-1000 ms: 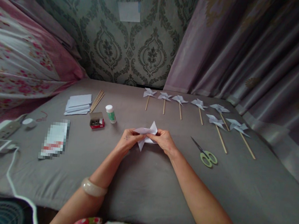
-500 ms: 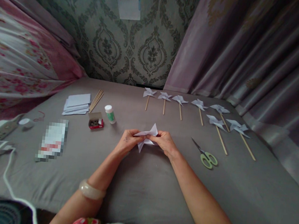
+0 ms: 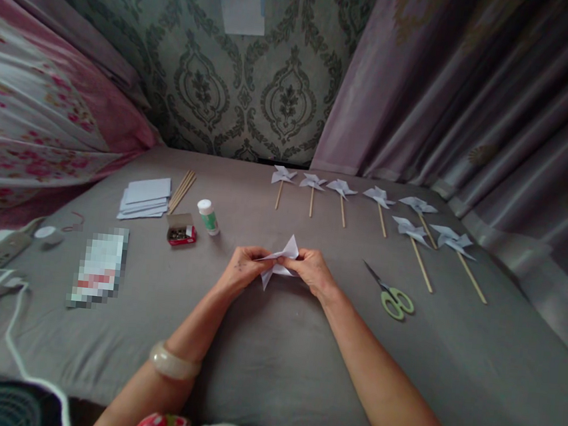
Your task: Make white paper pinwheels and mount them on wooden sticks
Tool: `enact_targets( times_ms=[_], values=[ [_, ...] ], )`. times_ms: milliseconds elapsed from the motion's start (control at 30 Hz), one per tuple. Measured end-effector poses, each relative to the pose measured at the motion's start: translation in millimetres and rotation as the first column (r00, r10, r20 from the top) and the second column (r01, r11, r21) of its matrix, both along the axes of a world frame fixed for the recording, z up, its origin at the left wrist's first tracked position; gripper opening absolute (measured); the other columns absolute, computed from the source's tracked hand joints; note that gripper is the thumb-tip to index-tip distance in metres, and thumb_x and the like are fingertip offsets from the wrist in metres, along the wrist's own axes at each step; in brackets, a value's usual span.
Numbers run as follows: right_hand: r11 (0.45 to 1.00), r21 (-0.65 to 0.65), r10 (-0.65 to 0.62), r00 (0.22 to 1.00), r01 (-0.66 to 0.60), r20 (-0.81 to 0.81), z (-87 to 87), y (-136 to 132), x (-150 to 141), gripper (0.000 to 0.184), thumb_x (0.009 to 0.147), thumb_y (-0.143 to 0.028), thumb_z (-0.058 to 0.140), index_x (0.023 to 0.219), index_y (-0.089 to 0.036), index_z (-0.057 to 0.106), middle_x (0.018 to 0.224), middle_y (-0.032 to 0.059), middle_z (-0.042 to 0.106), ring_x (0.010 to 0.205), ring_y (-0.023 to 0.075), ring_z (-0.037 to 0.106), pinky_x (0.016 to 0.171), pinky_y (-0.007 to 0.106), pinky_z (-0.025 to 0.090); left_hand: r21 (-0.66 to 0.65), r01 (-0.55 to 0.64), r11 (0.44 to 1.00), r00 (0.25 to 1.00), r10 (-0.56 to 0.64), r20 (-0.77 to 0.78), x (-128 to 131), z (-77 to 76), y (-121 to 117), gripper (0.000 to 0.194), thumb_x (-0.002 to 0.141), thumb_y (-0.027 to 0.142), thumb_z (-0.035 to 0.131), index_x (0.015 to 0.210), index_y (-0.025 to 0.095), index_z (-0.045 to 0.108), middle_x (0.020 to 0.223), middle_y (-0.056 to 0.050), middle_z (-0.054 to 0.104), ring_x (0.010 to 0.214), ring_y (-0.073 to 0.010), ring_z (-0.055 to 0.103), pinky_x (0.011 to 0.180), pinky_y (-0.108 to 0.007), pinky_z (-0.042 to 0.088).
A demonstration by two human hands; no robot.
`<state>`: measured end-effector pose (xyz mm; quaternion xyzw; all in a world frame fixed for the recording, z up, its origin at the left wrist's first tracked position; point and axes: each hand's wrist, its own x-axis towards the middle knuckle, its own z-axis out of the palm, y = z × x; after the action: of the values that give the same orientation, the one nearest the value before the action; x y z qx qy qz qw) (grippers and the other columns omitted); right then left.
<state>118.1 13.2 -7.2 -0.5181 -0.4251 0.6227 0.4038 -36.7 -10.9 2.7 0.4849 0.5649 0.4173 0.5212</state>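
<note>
Where fingers [image 3: 292, 264] pinch, paper [image 3: 289, 248] bends

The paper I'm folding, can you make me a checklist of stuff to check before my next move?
1. Left hand has the folded paper: ok, fingers pinch its left side.
2. Right hand has it too: ok, fingers pinch its right side.
3. Folds meet neatly in the middle: cannot tell, your thumbs and fingers cover that part.
4. Small box is open: ok, lid up, with little metal pieces showing inside.
5. Loose wooden sticks are there: ok, they lie beside the paper stack.
6. Scissors are clear of your fingers: ok, they lie apart from both hands, to the right.
</note>
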Motion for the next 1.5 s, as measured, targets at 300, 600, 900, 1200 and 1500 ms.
enact_targets(
  times_ms=[300, 600, 900, 1200, 1500],
  values=[
    [1.000, 0.019, -0.011, 0.999, 0.011, 0.034, -1.8, 0.2, 0.3, 0.038, 0.036, -0.037, 0.085, 0.061, -0.012, 0.070, 0.057, -0.0010, 0.062, 0.052, 0.0075, 0.046, 0.052, 0.023, 0.034, -0.019, -0.011, 1.000, 1.000, 0.011, 0.003, 0.2, -1.4, 0.6, 0.028, 0.055, 0.039, 0.073, 0.064, 0.012, 0.071, 0.050, 0.001, 0.058, 0.044, -0.0064, 0.038, 0.043, -0.020, 0.024],
    [0.999, 0.033, 0.017, 0.998, -0.019, 0.055, -1.8, 0.0, 0.5, 0.039, 0.038, -0.041, 0.083, 0.061, -0.011, 0.070, 0.056, -0.0019, 0.060, 0.051, 0.0071, 0.043, 0.051, 0.022, 0.032, -0.026, -0.016, 1.000, 1.000, 0.016, 0.002, 2.1, 0.1, 1.2, 0.025, 0.055, 0.037, 0.071, 0.064, 0.013, 0.071, 0.051, 0.001, 0.058, 0.044, -0.0068, 0.040, 0.045, -0.021, 0.026],
    [0.998, 0.050, 0.036, 0.997, -0.040, 0.071, -4.1, 0.5, 1.3, 0.041, 0.041, -0.043, 0.082, 0.064, -0.011, 0.071, 0.057, -0.0010, 0.061, 0.052, 0.0082, 0.046, 0.053, 0.023, 0.033, -0.015, -0.011, 1.000, 1.000, 0.011, -0.011, 1.3, -0.2, 0.0, 0.025, 0.056, 0.036, 0.070, 0.064, 0.013, 0.071, 0.050, 0.001, 0.056, 0.045, -0.0068, 0.038, 0.045, -0.021, 0.024],
    [0.998, 0.046, 0.029, 0.997, -0.033, 0.075, -6.4, 0.9, 0.9, 0.038, 0.042, -0.041, 0.082, 0.062, -0.011, 0.070, 0.056, -0.0005, 0.061, 0.051, 0.0079, 0.045, 0.051, 0.023, 0.032, -0.022, -0.021, 1.000, 1.000, 0.022, 0.021, 2.6, 4.2, -0.8, 0.023, 0.055, 0.035, 0.072, 0.061, 0.013, 0.070, 0.050, 0.000, 0.058, 0.045, -0.0075, 0.041, 0.046, -0.021, 0.027],
    [0.999, 0.025, 0.039, 0.997, -0.040, 0.067, -0.4, 0.6, 0.5, 0.039, 0.038, -0.041, 0.083, 0.060, -0.011, 0.069, 0.054, -0.0016, 0.059, 0.050, 0.0076, 0.043, 0.050, 0.022, 0.031, -0.010, 0.003, 1.000, 1.000, -0.003, -0.010, 0.2, -3.2, 0.7, 0.025, 0.058, 0.036, 0.069, 0.065, 0.012, 0.071, 0.050, 0.002, 0.055, 0.045, -0.0066, 0.037, 0.044, -0.020, 0.023]
  ],
)
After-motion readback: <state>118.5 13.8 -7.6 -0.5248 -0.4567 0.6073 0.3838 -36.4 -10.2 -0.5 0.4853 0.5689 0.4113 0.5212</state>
